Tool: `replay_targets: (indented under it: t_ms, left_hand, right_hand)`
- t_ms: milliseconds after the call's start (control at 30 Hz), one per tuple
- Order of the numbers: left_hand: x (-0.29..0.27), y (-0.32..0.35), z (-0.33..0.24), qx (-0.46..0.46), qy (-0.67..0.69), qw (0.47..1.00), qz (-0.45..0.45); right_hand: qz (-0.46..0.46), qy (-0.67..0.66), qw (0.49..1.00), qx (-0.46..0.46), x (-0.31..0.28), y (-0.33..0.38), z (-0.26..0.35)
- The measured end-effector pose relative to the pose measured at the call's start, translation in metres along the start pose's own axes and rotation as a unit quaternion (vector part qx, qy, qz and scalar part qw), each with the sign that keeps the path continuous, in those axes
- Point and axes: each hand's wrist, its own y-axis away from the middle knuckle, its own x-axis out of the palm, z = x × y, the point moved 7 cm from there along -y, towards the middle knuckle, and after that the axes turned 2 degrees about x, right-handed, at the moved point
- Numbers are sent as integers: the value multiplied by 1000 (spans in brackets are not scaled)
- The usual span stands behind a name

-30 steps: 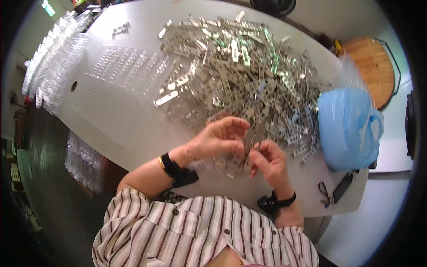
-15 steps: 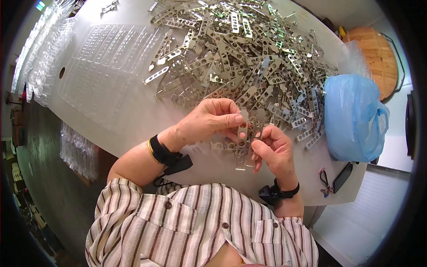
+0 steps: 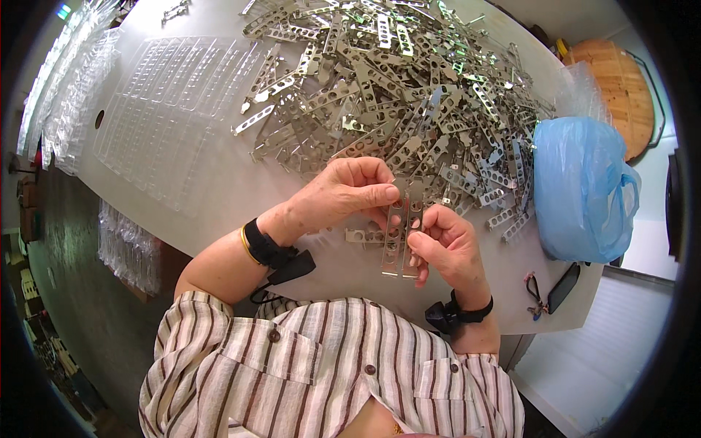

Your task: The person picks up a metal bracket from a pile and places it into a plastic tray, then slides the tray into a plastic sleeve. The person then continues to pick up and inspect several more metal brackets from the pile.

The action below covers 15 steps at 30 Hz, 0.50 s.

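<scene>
Between finger and thumb, my left hand (image 3: 349, 191) pinches a flat metal strip with round holes (image 3: 390, 252) near its upper end. My right hand (image 3: 451, 244) is closed on a second, similar metal strip (image 3: 414, 207). The two strips hang side by side, long edges close together; whether they touch I cannot tell. Another holed strip (image 3: 359, 236) lies on the table behind my left fingers. Just beyond both hands spreads a large heap of the same metal strips (image 3: 394, 87).
Clear plastic trays with rows of slots (image 3: 157, 117) lie left on the white table (image 3: 241, 212). Stacked clear trays (image 3: 77, 95) stand past its left edge. At right are a blue plastic bag (image 3: 580, 193) and a dark phone-like object (image 3: 564, 289). A round wooden top (image 3: 610, 91) stands beyond.
My right hand has shifted slightly left with its strip. The two strips, apart before, now sit nearly edge to edge.
</scene>
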Motion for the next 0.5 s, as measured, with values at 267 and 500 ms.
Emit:
replay_targets:
  t_ms: [267,500]
  left_hand:
    - [2,0,0,-7,-17,1000,-3]
    - [2,0,-1,-2,-22,1000,3]
  right_hand:
    - [2,1,1000,8,1,0,-2]
    - [-4,1,1000,3,1,-2,-5]
